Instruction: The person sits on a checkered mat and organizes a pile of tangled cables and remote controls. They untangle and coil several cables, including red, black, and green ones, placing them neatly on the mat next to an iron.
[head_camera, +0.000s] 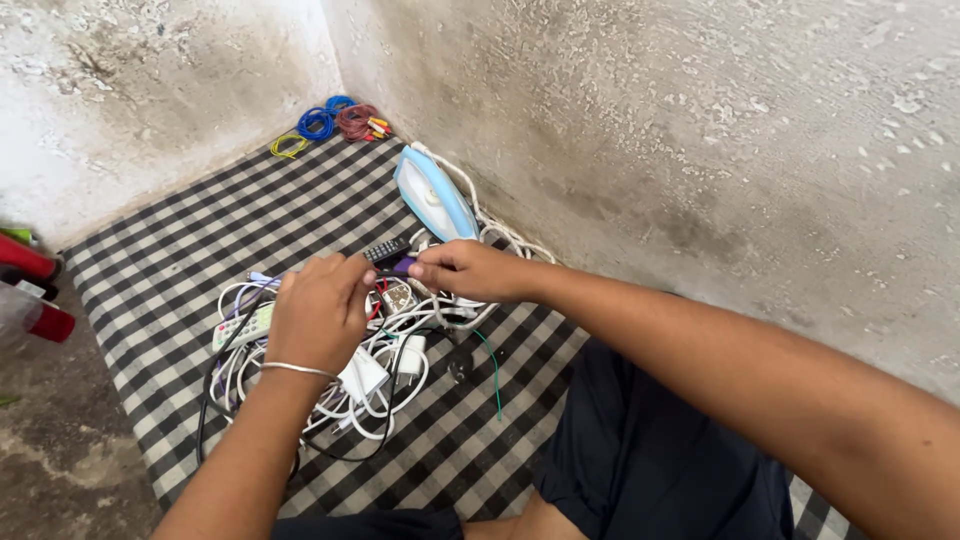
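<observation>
I have my left hand and right hand pinched together on a small purple-tipped piece, held just above the tangled heap of white cables for a close look. Behind that heap, the pale blue clothes iron leans against the wall.

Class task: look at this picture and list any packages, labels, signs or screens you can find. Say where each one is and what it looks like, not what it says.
No signs or screens show.
Red containers: left edge, on the floor beside the checked cloth; only partly visible.
Small purple item: pinched between left hand and right hand, above the cable pile; any label is too small to tell.
</observation>
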